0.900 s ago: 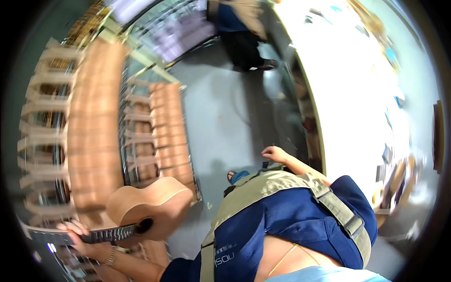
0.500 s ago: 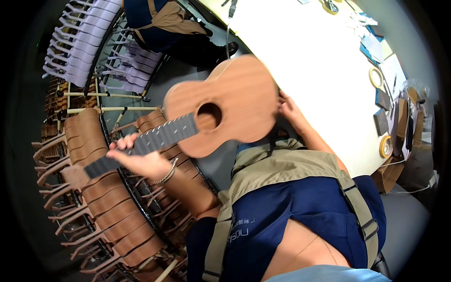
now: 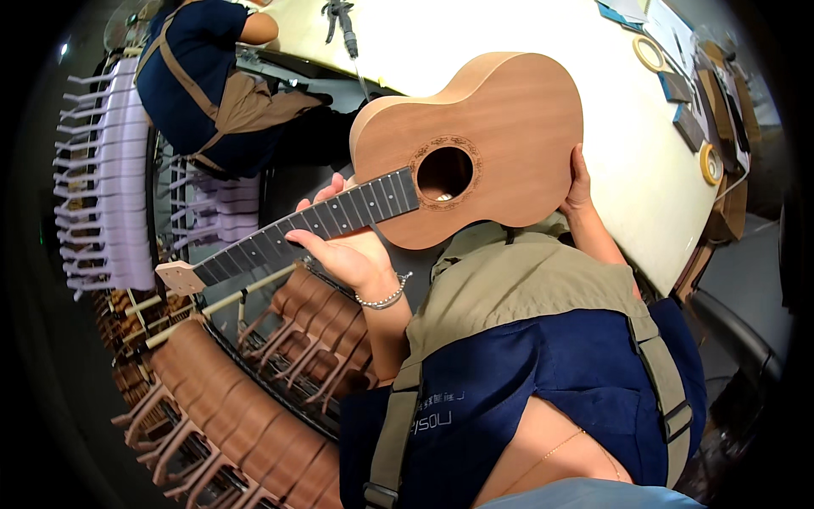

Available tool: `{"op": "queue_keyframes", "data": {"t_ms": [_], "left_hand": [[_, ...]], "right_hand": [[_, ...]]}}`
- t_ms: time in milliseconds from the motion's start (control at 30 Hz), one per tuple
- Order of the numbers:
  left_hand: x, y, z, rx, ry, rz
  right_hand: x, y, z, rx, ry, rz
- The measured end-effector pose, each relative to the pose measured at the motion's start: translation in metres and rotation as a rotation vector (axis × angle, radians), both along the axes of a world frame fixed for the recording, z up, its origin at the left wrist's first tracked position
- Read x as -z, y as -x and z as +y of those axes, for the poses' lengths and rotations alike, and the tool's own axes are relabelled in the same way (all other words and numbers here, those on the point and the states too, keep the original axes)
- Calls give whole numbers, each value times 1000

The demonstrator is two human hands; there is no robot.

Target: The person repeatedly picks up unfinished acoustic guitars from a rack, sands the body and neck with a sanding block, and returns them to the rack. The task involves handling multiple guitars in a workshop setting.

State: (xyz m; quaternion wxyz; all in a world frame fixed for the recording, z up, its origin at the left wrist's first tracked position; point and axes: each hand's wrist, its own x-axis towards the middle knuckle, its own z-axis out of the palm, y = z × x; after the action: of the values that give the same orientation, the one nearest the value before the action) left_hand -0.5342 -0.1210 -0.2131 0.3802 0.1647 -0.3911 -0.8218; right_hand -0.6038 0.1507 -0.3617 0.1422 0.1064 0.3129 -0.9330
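An unstrung ukulele (image 3: 517, 127) of bare reddish-brown wood lies tilted across my front, its top facing up. A dark decorated ring circles its sound hole. The dark fretboard (image 3: 318, 219) with pale dots runs down to the left and ends in a bare headstock (image 3: 180, 277). My left hand (image 3: 354, 256) is closed round the neck near the body, thumb on the near side and fingertips showing on the far side. At the rounded lower end of the body, my right hand (image 3: 578, 188) grips the edge, part of its fingers hidden behind the wood.
A pale worktable (image 3: 644, 204) stretches along the right, with tape rolls (image 3: 649, 53) and dark blocks (image 3: 676, 86) on it. An air gun (image 3: 341, 25) hangs at the far edge. Racks of brown ukulele bodies (image 3: 246, 416) and lilac ones (image 3: 127, 178) stand left. A co-worker (image 3: 191, 81) is at upper left.
The ukulele has moved right and up in view, over the table's edge. My left hand now sits closer to the body along the neck. More of the co-worker shows as the view shifted.
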Motion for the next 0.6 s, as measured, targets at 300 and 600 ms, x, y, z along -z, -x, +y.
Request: {"op": "queue_keyframes", "data": {"t_ms": [300, 600], "left_hand": [[14, 14, -23, 186, -62, 118], [22, 28, -10, 283, -113, 145]], "right_hand": [[1, -11, 2, 144, -39, 72], [3, -1, 27, 83, 139, 45]]}}
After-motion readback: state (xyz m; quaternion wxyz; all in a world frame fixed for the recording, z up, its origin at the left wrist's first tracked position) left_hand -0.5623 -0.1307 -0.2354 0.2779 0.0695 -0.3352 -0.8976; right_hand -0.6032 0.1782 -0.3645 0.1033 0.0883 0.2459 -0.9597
